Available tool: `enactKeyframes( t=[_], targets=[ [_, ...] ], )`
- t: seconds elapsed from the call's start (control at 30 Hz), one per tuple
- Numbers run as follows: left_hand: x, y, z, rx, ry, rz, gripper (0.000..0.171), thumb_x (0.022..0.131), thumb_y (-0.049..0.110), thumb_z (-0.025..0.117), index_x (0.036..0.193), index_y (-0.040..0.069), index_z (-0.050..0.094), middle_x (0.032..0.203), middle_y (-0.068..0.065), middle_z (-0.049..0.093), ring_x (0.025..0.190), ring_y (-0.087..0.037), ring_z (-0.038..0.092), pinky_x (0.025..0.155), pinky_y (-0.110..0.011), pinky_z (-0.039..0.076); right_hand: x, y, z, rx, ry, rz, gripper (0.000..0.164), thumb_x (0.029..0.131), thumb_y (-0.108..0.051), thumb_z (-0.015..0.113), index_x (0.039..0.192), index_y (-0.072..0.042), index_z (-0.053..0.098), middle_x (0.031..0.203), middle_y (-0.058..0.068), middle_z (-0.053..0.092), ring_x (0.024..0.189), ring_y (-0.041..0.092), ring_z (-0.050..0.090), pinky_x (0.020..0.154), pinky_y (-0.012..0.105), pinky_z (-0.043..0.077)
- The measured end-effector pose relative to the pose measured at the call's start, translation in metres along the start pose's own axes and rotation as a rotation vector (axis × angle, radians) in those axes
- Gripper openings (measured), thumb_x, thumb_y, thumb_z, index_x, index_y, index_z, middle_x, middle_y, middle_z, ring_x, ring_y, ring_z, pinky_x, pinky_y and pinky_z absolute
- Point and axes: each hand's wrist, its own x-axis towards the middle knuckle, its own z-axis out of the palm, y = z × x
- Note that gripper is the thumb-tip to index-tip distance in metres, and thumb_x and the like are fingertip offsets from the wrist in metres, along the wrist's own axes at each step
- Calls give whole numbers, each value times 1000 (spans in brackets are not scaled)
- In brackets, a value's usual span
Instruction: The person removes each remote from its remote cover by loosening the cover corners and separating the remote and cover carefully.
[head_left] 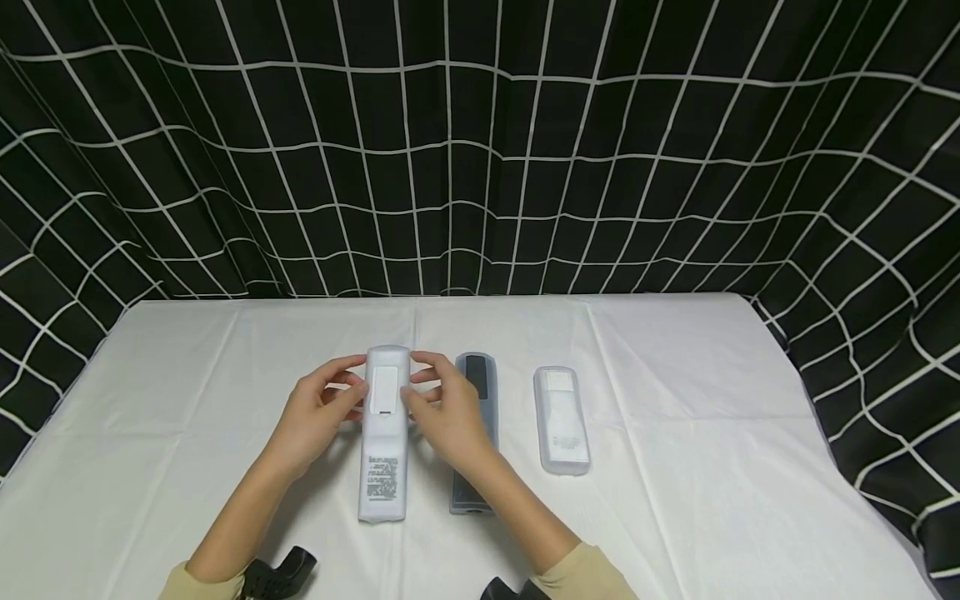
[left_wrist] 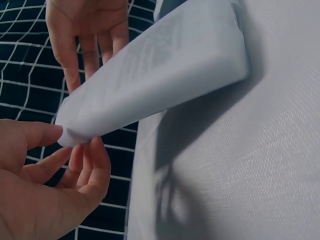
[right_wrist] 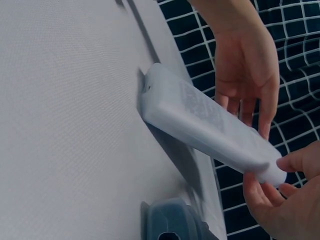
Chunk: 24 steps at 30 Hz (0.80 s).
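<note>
A white remote control (head_left: 385,437) in a pale cover lies back side up between both hands, with its battery lid and printed text facing up. My left hand (head_left: 318,410) grips its far left edge between thumb and fingers. On the opposite edge, my right hand (head_left: 452,417) holds it the same way. Both wrist views show the far end of the remote (left_wrist: 150,65) raised off the cloth, its near end low at the cloth. Partly hidden under the right hand and forearm, a grey remote (head_left: 491,417) with a dark panel lies on the table.
A shorter white remote (head_left: 562,421) in a clear cover lies farther right, back side up. White cloth (head_left: 697,433) covers the table. Behind it and at both sides hangs a black curtain (head_left: 468,183) with a white grid.
</note>
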Motion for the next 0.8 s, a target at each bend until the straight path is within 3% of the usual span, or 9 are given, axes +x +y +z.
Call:
enactKeyframes(
  t=[0.17,0.4,0.8],
  targets=[
    [-3,3,0,-13,14,14,36,102,9,56,138,3,55,110,-19,57,84,-19,63,76,-35,61,-1,-3,-1,8,4,-13,42,94,0,63,135,-2,56,110,19,64,81,32,69,60,23,58],
    [-6,9,-1,-48,31,32,33,102,10,58,133,2,56,111,-19,58,84,-19,62,77,-35,61,-4,-6,-2,-5,15,-27,39,95,-4,63,133,-6,57,110,16,65,83,22,66,64,24,58],
    [-10,19,-3,-42,50,82,29,101,10,59,127,-2,57,121,-18,58,89,-12,62,82,-30,59,-9,-12,0,19,35,-37,38,95,-6,64,132,-9,57,115,12,65,96,24,67,80,31,59]
  ],
)
